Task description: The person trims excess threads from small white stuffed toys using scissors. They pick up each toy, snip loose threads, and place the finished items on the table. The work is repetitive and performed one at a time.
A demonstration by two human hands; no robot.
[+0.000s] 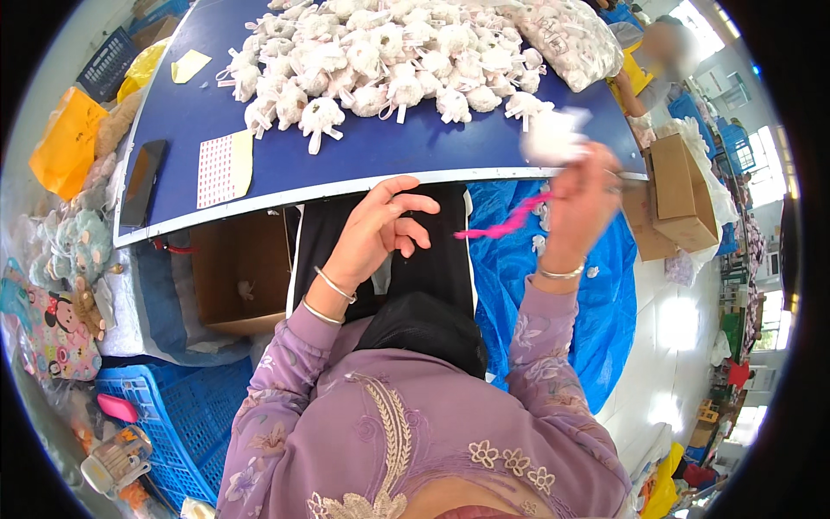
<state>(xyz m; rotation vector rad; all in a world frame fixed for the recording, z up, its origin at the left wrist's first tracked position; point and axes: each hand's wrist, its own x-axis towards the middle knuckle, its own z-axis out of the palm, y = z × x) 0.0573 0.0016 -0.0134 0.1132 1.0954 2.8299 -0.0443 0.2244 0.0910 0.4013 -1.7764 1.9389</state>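
A big heap of small white plush pieces with ribbon loops lies on the blue table. Above the seat, short of the table's near edge, my left hand has its fingers apart and bent, with nothing in them. To the right, my right hand is raised at the table edge and smeared by motion. Its closed fingers have a blurred white plush piece at their tips. A bright pink twisted cord hangs out to the left from that hand; how it is held is hidden.
A printed label sheet and a black phone-like slab lie at the table's left. A full clear bag stands back right, near another person's arm. Blue sheeting with white bits, a cardboard box and blue crate lie below.
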